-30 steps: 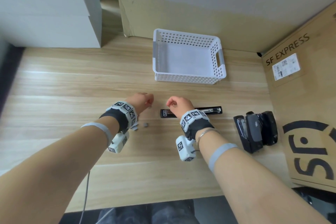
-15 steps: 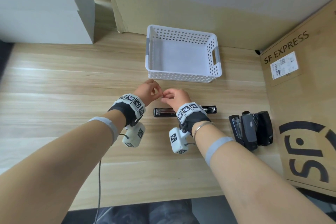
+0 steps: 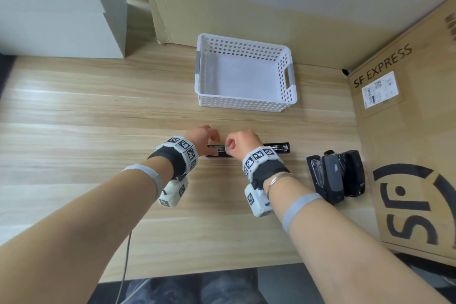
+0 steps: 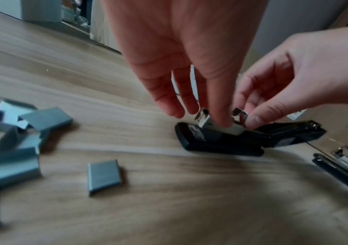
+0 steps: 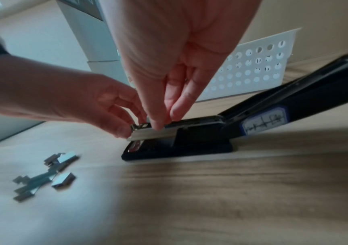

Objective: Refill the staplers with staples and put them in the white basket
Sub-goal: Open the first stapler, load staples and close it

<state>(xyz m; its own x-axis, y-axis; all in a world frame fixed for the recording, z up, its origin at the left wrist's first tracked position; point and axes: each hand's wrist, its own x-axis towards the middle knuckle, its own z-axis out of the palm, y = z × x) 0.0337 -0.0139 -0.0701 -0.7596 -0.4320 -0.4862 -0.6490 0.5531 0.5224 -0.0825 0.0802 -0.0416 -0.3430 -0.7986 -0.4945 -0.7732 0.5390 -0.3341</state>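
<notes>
Two hands meet over an opened black stapler (image 3: 278, 148) on a wooden surface (image 3: 98, 111).

The left hand (image 3: 202, 138) reaches down with fingers fairly straight, its fingertips (image 4: 221, 121) touching the metal staple channel (image 5: 154, 133) at the stapler's front end; the right hand (image 3: 240, 144) pinches a small strip of staples (image 4: 239, 114) between thumb and fingers just above that channel. The stapler lies flat, its top arm swung back to the right. Beyond it stands the white basket (image 3: 246, 103), perforated, with nothing visible inside. Loose staple strips (image 4: 102, 175) lie scattered on the surface near the left wrist. More black staplers (image 3: 335, 176) sit clustered to the right, beside a cardboard box (image 3: 407, 131) marked SF EXPRESS.
</notes>
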